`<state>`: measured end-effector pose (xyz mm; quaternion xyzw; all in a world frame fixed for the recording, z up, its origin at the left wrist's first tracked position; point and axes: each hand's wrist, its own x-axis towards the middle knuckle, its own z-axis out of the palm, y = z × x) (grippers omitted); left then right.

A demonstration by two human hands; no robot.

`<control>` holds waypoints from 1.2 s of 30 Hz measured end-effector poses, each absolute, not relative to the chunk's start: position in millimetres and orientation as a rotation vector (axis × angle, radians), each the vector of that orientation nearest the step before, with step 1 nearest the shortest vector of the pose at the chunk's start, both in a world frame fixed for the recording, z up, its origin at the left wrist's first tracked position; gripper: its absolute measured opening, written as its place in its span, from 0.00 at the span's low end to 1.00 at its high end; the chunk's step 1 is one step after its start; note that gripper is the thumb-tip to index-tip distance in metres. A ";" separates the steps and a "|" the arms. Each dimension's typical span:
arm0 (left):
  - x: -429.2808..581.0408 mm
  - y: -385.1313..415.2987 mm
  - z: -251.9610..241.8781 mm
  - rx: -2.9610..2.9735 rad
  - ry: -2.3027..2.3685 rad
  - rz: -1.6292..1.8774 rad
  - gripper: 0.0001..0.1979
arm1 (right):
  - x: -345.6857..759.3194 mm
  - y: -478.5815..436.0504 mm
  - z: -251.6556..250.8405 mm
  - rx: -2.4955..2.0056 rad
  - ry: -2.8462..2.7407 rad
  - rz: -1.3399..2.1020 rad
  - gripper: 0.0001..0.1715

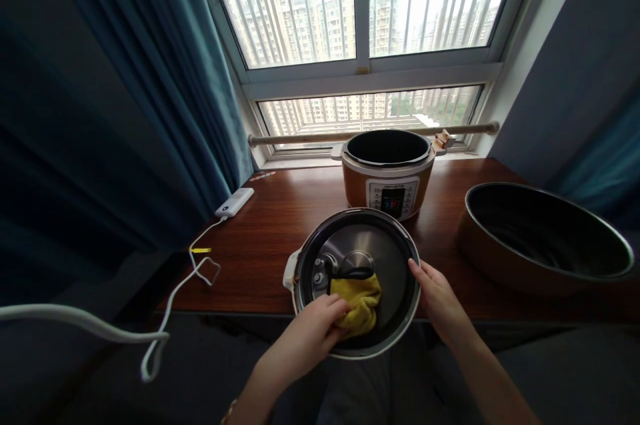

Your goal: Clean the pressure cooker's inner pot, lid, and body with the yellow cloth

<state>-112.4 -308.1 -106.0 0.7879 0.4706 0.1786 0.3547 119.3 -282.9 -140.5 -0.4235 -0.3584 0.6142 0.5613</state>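
A round pressure cooker lid (395, 251) is tilted toward me at the table's front edge, its metal underside and dark sealing ring facing up. My right hand (440, 298) grips the lid's rim on the right side. Inside the lid, my left hand (320, 321) is closed on a yellow cloth (363, 301) with a dark edge, pressed against the inner surface. Valve fittings (319, 277) show left of the cloth. Behind the lid stands the brown and white electric pressure cooker (353, 185), uncovered, with its control panel facing me.
A large dark inner pot (465, 238) sits on the right of the brown wooden table (290, 198). At the left lie a white power bank (235, 201), its white cable (173, 295) and a yellow strip (201, 250). Blue curtains (165, 78) flank the barred window (363, 71).
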 end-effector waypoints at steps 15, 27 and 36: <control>-178.4 -218.3 -75.2 2.506 2.044 1.069 0.24 | 108.4 -283.8 -151.5 -1.151 -0.861 1.285 0.27; -188.6 -232.6 -114.4 2.481 1.428 0.427 0.25 | 101.8 -282.0 -150.0 -1.104 -0.737 1.285 0.22; -169.2 -336.9 -122.5 2.539 1.439 0.338 0.31 | 90.0 -285.4 -147.8 -1.069 -0.616 1.258 0.19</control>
